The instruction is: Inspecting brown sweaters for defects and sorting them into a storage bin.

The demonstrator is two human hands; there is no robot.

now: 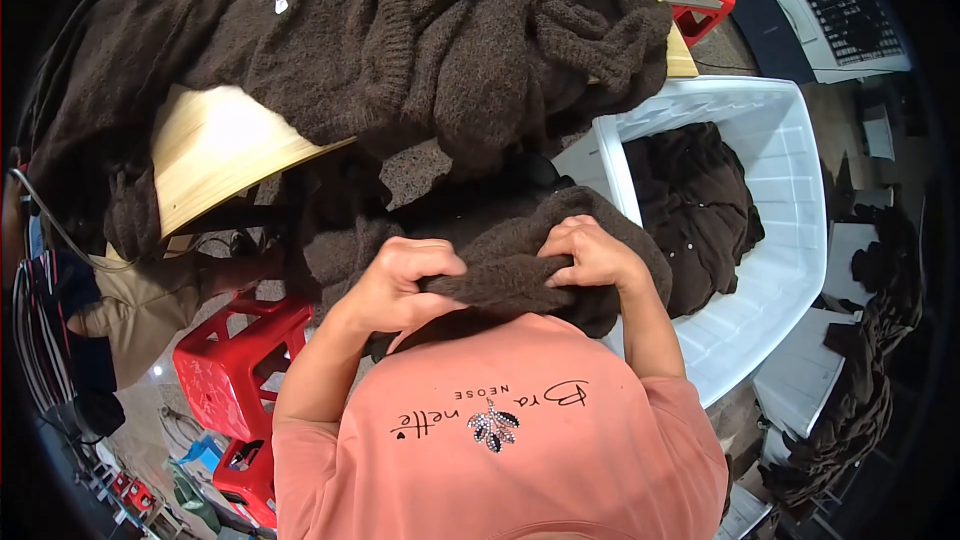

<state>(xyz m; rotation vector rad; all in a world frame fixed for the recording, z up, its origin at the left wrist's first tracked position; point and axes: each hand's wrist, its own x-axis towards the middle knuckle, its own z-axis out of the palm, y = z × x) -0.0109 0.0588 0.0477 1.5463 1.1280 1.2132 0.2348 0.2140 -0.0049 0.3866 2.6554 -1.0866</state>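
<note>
Both hands hold a brown sweater (520,260) close to the chest — left hand (410,280) fisted around its edge, right hand (590,255) curled over it, elbows bent — beside a white bin (790,240).

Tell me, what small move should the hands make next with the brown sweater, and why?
Probably draw the hands apart to spread the brown sweater: the left hand and the right hand both grip one bunched fold close together, above the lap.

Brown knitted cardigans (400,30) are lying heaped on a wooden tabletop (215,155). Dark garments (695,195) are sitting inside a white plastic tub (790,240). Red plastic stools (235,365) are standing lower left.
</note>
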